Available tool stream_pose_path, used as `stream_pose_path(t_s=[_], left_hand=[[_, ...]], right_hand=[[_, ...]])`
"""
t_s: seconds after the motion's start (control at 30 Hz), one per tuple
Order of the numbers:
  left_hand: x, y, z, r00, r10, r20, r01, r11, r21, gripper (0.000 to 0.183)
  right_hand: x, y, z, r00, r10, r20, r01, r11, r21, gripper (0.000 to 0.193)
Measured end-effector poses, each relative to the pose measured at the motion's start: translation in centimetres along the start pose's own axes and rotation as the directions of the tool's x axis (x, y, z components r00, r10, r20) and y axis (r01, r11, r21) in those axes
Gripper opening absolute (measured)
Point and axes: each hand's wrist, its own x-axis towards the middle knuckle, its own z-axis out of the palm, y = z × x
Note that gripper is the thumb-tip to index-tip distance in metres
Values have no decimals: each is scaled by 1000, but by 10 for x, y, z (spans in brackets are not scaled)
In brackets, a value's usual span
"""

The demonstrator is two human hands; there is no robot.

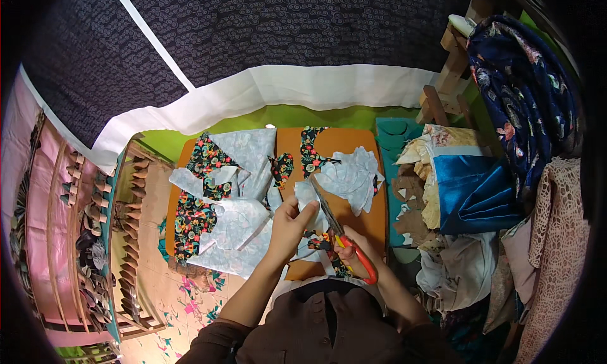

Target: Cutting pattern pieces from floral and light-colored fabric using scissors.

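Both hands meet near the middle of my view. I see the left hand (289, 227) pinching a small pale cloth piece (305, 194) between thumb and fingers, its grip narrow, while the right hand (359, 249) is closed around the red handles of the scissors (331, 217). Their blades point up and to the left, along the right side of that piece; from my end I cannot tell whether they bite into it or only lie against it.

Under the hands, at the centre of the frame, is an orange-brown worktop (354, 138). On its left half I have a large spread of pale blue-grey cloth (253, 152) overlapping dark floral fabric (195, 222). Just right of the blades lies a crumpled pale bundle (349, 177), and above the hands sits another dark floral strip (310, 152).

Along the right of the frame I make out folded shiny blue fabric (471, 190), a navy floral cloth (518, 92) hanging at the upper right, and a beige openwork cloth (556, 241) below it. Across the top runs a dark patterned curtain (303, 29) with a white border (303, 86). At the lower left I can see coloured scraps on the floor (167, 285).
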Motion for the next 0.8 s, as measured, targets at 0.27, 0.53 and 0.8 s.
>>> stream_pose_path(t_s=[0.27,0.53,0.8], left_hand=[[-1,1,9,977,167,-131,-165,986,25,13],[-6,-4,8,991,120,-57,-118,992,36,13],[-2,-4,-2,997,69,-38,-70,998,-10,12]], right_hand=[[-7,-8,7,988,-157,6,156,980,-120,78],[-9,-5,12,983,-182,31,184,981,-64,85],[-12,-3,9,991,-121,60,119,992,32,81]])
